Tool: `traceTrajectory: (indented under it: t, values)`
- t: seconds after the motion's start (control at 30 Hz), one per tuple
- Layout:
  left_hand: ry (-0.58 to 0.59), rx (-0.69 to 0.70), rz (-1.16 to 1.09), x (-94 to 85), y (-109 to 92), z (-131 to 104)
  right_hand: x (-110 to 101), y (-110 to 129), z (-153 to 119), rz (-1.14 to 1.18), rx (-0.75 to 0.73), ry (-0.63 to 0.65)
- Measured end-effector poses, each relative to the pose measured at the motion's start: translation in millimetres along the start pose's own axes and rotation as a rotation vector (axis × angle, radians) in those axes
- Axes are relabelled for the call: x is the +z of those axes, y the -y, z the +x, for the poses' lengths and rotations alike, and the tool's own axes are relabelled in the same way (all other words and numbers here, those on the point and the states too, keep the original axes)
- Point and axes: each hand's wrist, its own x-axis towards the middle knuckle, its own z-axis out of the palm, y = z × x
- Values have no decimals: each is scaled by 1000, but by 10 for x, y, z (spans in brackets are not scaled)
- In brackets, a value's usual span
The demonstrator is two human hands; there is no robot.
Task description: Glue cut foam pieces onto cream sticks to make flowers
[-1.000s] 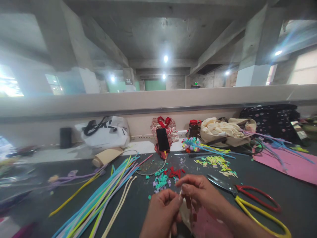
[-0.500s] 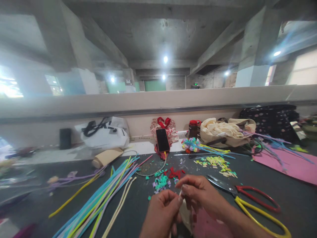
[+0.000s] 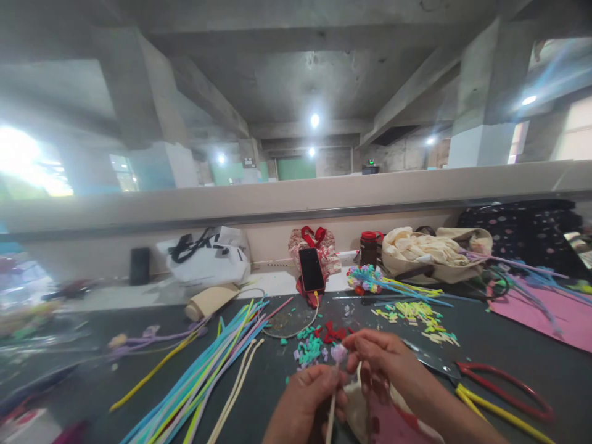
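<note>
My left hand [image 3: 312, 394] is closed round a pale cream stem [image 3: 331, 413] at the bottom centre. A small pale lilac flower-like head [image 3: 338, 353] tops that stem, just above the fingers. Close on its right, my right hand [image 3: 377, 354] has its fingers bent toward the head; whether they pinch anything is hidden. Small teal pieces [image 3: 309, 350] and red pieces [image 3: 332, 333] lie on the dark table just beyond the hands.
Long coloured stems [image 3: 208, 370] lie at left. Large scissors [image 3: 451, 368] with red and yellow handles rest at right, near yellow pieces [image 3: 416, 312]. Further back are a phone [image 3: 311, 269], a red-lidded bottle [image 3: 369, 248] and a finished-looking flower bunch [image 3: 364, 279].
The lilac head and the stem below it have come into view between my hands. My right hand's fingers have parted a little from my left. The whole view has shifted slightly.
</note>
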Motion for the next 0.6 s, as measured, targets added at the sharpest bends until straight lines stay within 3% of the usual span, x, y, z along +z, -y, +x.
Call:
traceTrajectory:
  t: [0.2, 0.43, 0.6]
  values:
    - [28, -75, 122, 13, 9, -25, -13, -25, 3, 57, 37, 12]
    - [-97, -63, 39, -71, -100, 24, -59, -34, 38, -83, 21, -85]
    - [-194, -49, -101, -253, -272, -33, -60, 47, -31, -235, -29, -140]
